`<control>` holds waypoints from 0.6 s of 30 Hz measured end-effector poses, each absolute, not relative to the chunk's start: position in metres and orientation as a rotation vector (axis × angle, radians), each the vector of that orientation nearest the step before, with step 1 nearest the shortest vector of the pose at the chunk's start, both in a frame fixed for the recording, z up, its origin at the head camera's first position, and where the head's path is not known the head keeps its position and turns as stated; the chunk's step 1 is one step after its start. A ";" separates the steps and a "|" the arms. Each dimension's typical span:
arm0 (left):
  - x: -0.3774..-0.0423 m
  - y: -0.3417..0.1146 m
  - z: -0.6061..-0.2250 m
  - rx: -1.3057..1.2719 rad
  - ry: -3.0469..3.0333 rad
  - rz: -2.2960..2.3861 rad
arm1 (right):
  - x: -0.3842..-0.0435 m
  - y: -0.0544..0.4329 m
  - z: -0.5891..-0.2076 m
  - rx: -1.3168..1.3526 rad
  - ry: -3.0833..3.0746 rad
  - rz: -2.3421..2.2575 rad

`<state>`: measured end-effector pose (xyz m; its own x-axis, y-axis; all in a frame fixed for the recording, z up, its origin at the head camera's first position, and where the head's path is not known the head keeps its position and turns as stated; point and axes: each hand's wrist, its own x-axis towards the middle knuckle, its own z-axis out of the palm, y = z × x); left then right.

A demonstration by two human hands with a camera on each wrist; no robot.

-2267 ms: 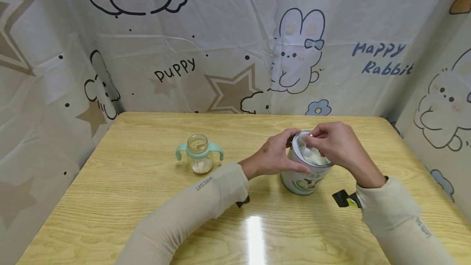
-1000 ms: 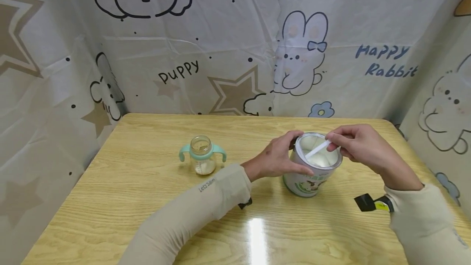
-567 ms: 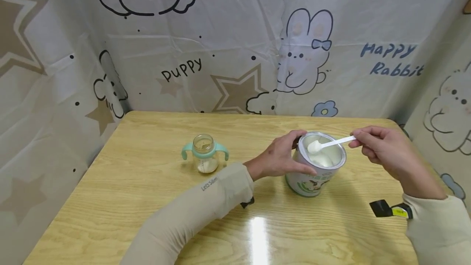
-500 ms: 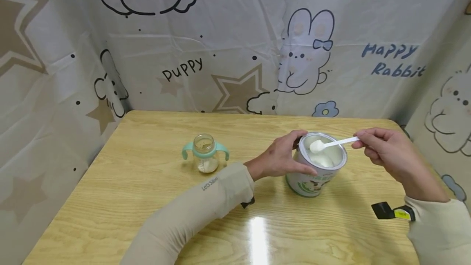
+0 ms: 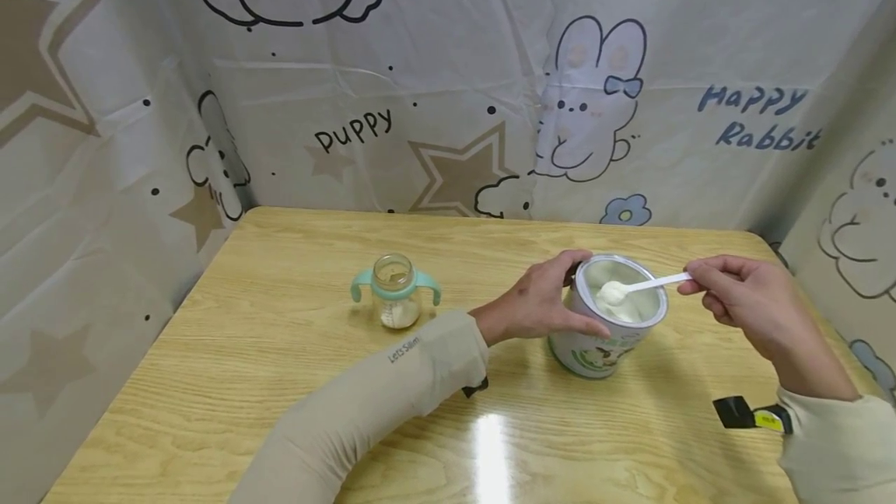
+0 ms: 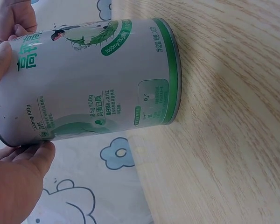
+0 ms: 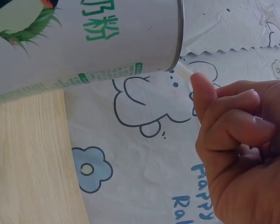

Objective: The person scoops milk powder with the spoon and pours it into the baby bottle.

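Observation:
A white-and-green milk powder can (image 5: 602,352) stands on the table with its top off and pale powder inside. My left hand (image 5: 542,302) grips it by the upper side, thumb in front and fingers behind; the left wrist view also shows this hand (image 6: 16,182) against the can (image 6: 84,88). Over the can's mouth is a white scoop (image 5: 654,283), its bowl heaped with powder. My right hand (image 5: 752,302) pinches the end of the scoop's handle, to the right of the rim. In the right wrist view, the can hides the scoop's bowl.
A clear baby bottle (image 5: 397,309) with mint-green handles stands uncapped to the left, with some powder at its bottom. The wooden table (image 5: 280,348) is bordered by a printed cloth (image 5: 434,99) at the back and sides.
My right hand, earlier down in the can, has come up and right with the scoop, now heaped with powder. My left hand has kept its grip on the can.

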<state>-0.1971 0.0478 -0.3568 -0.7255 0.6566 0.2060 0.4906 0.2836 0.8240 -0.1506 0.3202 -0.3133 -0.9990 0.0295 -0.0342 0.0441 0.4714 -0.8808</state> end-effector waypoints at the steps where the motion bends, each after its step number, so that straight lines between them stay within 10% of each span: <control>1: -0.197 0.048 -0.357 1.072 2.374 1.421 | -0.151 0.320 -0.313 0.069 2.686 -1.604; 18: -0.201 0.029 -0.354 1.001 2.325 1.440 | -0.152 0.325 -0.313 -0.061 2.380 -1.998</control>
